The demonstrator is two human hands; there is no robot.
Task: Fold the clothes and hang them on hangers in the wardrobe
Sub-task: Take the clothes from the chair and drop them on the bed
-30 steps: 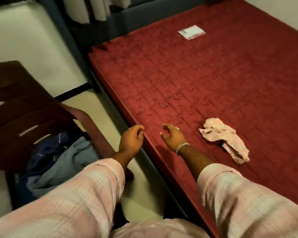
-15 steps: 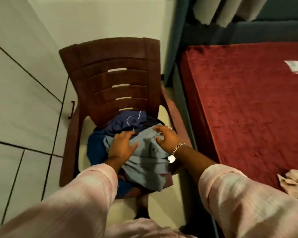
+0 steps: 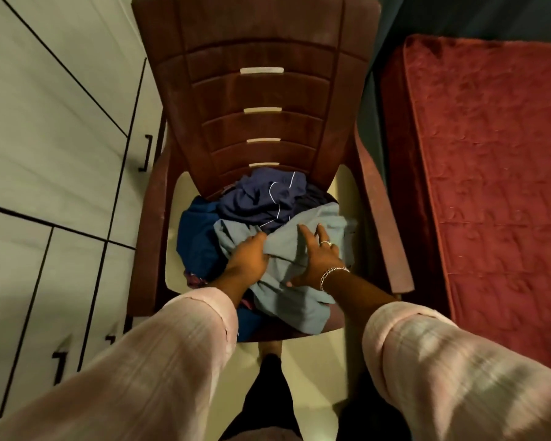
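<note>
While the clothes still lay in a loose heap on the seat of the brown plastic chair [image 3: 255, 90], both hands were on the topmost item, a grey-blue garment [image 3: 287, 281] draped across the heap from about 1 o'clock down to the seat's front edge at 6 o'clock. The left hand [image 3: 247, 261] lay at the garment's 9 o'clock side with its fingertips buried in a fold, apparently bunching the cloth, though whether they pinched it could not be told. The right hand [image 3: 315, 257], wearing a ring and a bracelet, rested flat at 3 o'clock with fingers spread and straight, pressing the fabric, probably to steady it or to find an edge. Under the garment, a navy piece with thin white lines [image 3: 268, 198] sat at 12 o'clock against the chair back, and a brighter blue piece [image 3: 196, 237] at 9 o'clock. Taking the top item first would let it lift without dragging its neighbours. White cupboard doors with dark handles [image 3: 61, 186], possibly the wardrobe, stood at 9 o'clock of the chair; the red quilted mattress [image 3: 490, 186] lay at 3 o'clock, a likely flat surface for folding. No hanger was in view, so the task appeared to be at its start, with nothing yet folded
</note>
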